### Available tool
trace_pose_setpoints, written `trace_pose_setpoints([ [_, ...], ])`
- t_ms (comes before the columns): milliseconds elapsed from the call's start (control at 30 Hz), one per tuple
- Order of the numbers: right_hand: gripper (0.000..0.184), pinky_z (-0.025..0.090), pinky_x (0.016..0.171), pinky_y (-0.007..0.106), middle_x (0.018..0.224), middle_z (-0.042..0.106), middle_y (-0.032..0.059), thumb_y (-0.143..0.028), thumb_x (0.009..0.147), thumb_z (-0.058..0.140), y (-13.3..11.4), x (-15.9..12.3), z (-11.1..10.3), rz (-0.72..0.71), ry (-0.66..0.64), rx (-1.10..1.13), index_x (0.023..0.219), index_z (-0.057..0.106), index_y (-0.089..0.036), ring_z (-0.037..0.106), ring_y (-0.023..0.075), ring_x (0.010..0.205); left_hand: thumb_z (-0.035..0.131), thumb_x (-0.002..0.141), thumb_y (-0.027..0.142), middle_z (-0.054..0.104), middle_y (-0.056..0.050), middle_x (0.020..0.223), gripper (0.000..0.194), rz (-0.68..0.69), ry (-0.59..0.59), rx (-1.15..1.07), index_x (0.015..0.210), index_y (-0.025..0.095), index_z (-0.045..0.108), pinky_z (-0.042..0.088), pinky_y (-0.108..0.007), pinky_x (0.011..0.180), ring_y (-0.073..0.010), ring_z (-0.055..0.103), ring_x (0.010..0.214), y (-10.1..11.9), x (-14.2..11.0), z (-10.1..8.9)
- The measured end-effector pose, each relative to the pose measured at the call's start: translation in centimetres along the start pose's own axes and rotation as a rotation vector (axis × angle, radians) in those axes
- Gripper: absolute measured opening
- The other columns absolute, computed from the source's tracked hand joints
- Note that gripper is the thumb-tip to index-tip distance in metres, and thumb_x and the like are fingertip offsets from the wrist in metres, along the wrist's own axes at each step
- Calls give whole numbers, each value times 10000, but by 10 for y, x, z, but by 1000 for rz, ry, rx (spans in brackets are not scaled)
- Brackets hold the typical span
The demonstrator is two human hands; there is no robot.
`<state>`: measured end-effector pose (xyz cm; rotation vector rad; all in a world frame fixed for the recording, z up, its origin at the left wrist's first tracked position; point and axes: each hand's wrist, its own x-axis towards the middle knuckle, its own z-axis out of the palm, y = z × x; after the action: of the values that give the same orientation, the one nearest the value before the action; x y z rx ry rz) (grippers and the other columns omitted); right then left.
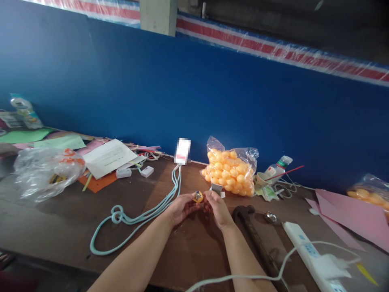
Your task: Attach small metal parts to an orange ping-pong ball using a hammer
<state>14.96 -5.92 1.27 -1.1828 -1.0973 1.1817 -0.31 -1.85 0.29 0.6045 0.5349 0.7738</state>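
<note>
My left hand (182, 209) pinches a small orange ball (199, 199) with a shiny silver patch on its top, held just above the brown table. My right hand (218, 209) is closed at the ball's right side, thumb and forefinger pressed together; what they grip is too small to make out. Right behind the hands stands a clear plastic bag of orange balls (229, 172). A small grey piece (216, 188) lies in front of that bag. A light-blue cord (146, 217) runs along the table to the left of my hands.
Right of my arm lie a dark hook-headed tool (253, 235), a shiny silver object (270, 217) and a white power strip (306, 249). Its cable (243, 277) crosses over my right forearm. Papers (109, 157) and a plastic bag (45, 172) cover the left. A blue partition (188, 93) stands behind.
</note>
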Motion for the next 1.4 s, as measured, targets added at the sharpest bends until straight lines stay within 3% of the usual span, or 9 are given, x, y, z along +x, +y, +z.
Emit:
trace_pose_setpoints([
  [267,337,357,463,229,639,542,-39,-489,696,652,7,3,1,12,33,-65,823,516,-208,444,101,488,658,747,210,663,-97,818,171,49,-39,60,844,71,681,514,-216,655,-110,598,671,-3,2,-1],
  [633,320,347,453,232,621,547,-45,-471,688,662,10,5,1,21,1,-84,807,507,-218,429,97,471,703,707,277,659,-118,846,260,102,-76,140,860,67,692,493,-216,655,-115,592,684,-6,3,-4],
  [767,299,342,449,230,621,536,-41,-457,700,658,7,5,2,-39,35,-119,811,535,-207,428,94,473,701,709,269,659,-117,839,255,104,-54,145,860,63,686,494,-210,641,-115,597,678,-7,7,-3],
  [833,278,340,456,230,594,511,-41,-455,726,635,5,6,-3,-123,108,-149,799,554,-199,421,93,474,704,705,259,660,-108,803,232,105,35,140,837,68,682,498,-207,620,-107,594,640,-7,10,-4],
  [933,298,330,455,234,544,461,-45,-484,746,599,2,8,-17,-251,326,-139,756,559,-189,394,89,454,698,711,248,658,-98,773,183,124,210,108,778,80,672,511,-210,612,-102,591,613,-7,14,-5],
  [1067,350,306,425,236,536,486,-36,-521,717,605,1,12,-40,-295,584,-137,790,581,-180,379,93,428,699,711,230,658,-99,797,161,153,294,80,772,86,666,528,-221,624,-105,597,635,-8,16,-5],
  [1200,355,371,485,271,570,591,9,-525,715,582,-1,15,-50,-289,642,-367,804,633,-185,490,156,494,700,708,229,654,-91,785,161,158,297,88,783,91,664,528,-221,611,-99,590,625,-9,16,-4],
  [1333,257,430,675,313,749,688,43,-434,737,549,-7,19,-50,-220,581,-757,746,678,-212,605,218,712,697,708,238,643,-84,756,164,147,291,97,766,89,659,519,-216,587,-101,589,614,-8,15,-4],
  [1400,229,428,689,314,781,698,37,-388,745,525,-10,23,-49,-127,541,-923,728,692,-233,616,222,749,699,704,241,635,-79,741,167,142,288,100,761,89,658,515,-213,578,-102,588,613,-7,14,-3],
])
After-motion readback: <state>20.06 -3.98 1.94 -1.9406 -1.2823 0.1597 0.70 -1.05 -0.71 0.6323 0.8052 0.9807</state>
